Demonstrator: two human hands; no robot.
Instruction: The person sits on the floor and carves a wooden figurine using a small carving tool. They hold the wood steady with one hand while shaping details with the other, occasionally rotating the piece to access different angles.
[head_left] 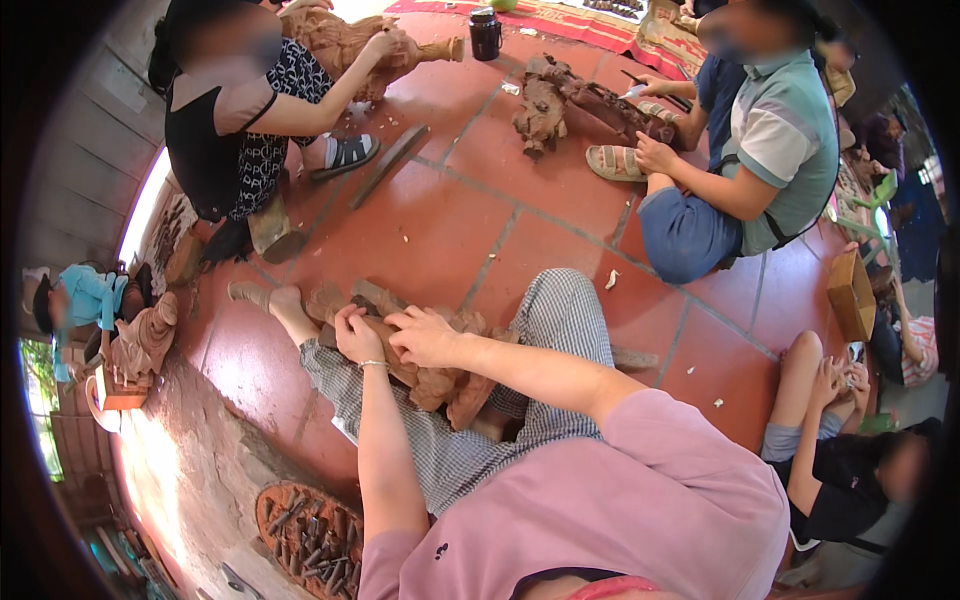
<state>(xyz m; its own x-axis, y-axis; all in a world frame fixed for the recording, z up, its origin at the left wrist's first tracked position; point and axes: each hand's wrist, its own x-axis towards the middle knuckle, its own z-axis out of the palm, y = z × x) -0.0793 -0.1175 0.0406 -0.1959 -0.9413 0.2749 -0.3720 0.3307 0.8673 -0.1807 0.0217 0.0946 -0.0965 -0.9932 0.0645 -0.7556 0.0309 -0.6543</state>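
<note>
A brown wood carving (435, 385) with rough, rounded forms lies across my lap, between my bent legs. Over its upper end, my left hand (357, 335) has its fingers curled together; whatever they pinch is too small to make out. Close beside it, my right hand (424, 338) bends over the carving with fingertips pressed together near the left hand. Anything between those fingers is hidden. Part of the carving's surface is covered by both hands and my right forearm.
A round tray (266, 510) of several short carving tools sits at lower left. Beyond my feet, a wooden bar (390, 166) lies on the red tiles (440, 220). Two people work on wood carvings (545, 105) ahead, near a black flask (486, 34). Another person sits at right.
</note>
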